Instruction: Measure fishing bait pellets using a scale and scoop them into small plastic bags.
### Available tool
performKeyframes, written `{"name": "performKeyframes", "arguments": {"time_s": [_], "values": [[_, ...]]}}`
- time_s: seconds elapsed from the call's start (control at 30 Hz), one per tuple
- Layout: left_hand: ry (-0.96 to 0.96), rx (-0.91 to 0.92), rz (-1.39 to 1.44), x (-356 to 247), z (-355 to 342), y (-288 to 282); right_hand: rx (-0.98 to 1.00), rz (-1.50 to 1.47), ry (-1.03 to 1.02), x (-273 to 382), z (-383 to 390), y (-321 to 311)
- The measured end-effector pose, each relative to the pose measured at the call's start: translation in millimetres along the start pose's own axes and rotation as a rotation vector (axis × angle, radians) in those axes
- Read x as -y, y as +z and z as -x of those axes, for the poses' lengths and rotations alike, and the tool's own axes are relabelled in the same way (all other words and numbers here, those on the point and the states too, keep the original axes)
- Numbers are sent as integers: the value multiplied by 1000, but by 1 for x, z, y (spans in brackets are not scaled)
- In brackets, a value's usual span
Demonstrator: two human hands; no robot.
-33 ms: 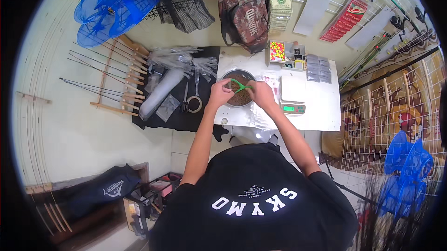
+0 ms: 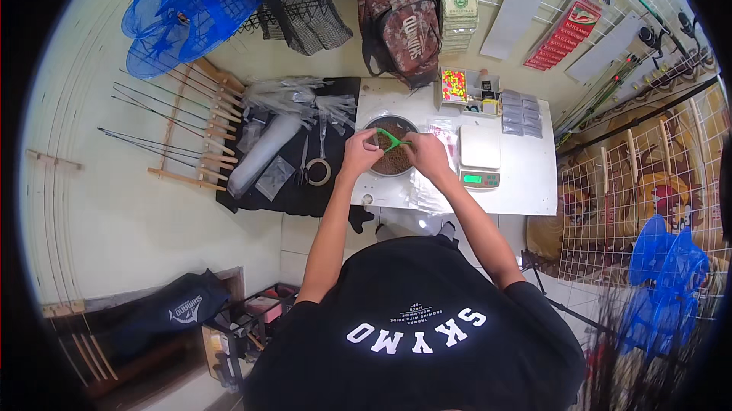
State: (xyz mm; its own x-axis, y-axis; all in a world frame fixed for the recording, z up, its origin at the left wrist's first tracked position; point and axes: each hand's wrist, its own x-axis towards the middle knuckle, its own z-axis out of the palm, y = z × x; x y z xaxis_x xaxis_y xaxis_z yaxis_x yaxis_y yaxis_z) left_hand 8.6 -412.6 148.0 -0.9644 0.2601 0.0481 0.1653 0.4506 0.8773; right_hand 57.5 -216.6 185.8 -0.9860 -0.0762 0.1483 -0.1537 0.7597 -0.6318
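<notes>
Barely any change, just the right grip (image 2: 428, 155) edged slightly inward. It and the left grip (image 2: 361, 155) are both pinching one green strip (image 2: 393, 141) between them, over one round bowl (image 2: 391, 117).

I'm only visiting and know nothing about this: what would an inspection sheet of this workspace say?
Surface: white tabletop; black cloth on its left.
Job's things: green item, exact kind unclear, above a round pan of brown grains; digital scale to the right.
Clutter: clear plastic roll and tape roll on the cloth; grey packets behind the scale.
Grippers: bare hands; left hand and right hand both pinch the green item.
Cables: nothing seen.
Surroundings: blue nets hang upper left, a camouflage-patterned bag behind the table, wire racks at right.
</notes>
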Motion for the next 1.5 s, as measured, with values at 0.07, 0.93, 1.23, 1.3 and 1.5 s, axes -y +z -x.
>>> {"name": "performKeyframes", "arguments": {"time_s": [0.07,0.93,1.23,1.3,1.5], "values": [[-38,-43,80,5,-2,-2,-49,-35,-47,10,-1,-1],[-237,-301,691,-4,26,-64,-412,-491,175,-44,26,70],[-250,-329,638,-9,19,-73,-314,-50,248,-70,35,96],[-234,-370,715,-15,23,-76,-313,-9,156,-42,32,86],[-119,-366,837,-63,26,-72,-166,-241,-159,30,8,100]]}}
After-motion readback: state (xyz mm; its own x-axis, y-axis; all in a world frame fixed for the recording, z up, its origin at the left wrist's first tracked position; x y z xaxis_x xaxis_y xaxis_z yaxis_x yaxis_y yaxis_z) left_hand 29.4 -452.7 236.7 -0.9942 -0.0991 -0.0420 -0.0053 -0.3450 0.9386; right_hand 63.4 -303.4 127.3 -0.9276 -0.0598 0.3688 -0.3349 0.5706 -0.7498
